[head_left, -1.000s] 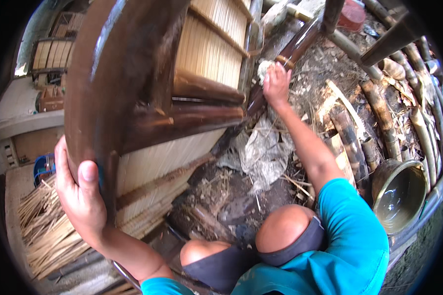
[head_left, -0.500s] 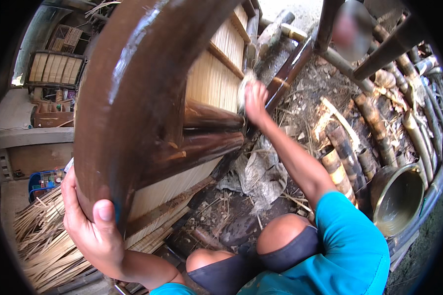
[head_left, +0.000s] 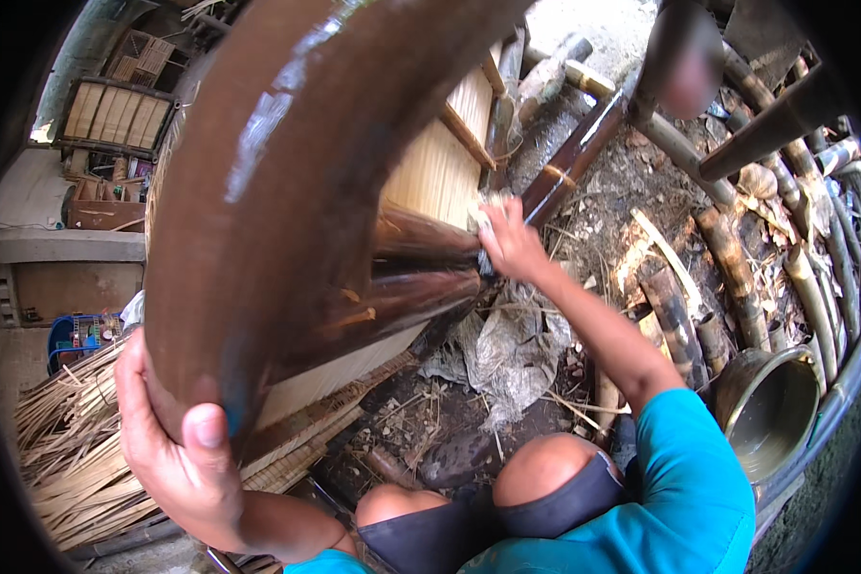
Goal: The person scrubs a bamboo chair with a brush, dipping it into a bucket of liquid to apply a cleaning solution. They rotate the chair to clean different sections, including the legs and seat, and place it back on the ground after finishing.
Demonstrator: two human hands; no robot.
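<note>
The big dark-brown glossy bamboo chair frame (head_left: 287, 191) has swung closer and tilted more toward the person over the last second, so it now fills most of the view. The left hand (head_left: 177, 450) is wrapped tight around the thick curved lower end, thumb on top, taking the weight. The right hand (head_left: 512, 244) has slid from the slanted dark leg down to where the shiny crossbars (head_left: 421, 273) meet. It's pressing a small pale rag (head_left: 481, 215) there with closed fingers, so I'd say the rubbing has moved on to that joint.

No labels or signs that I can make out. There's just a blue plastic crate (head_left: 77, 335) far left, a round brass-coloured metal bowl (head_left: 770, 411) lower right, and a crumpled grey plastic sheet (head_left: 507, 354) on the dirt.
</note>
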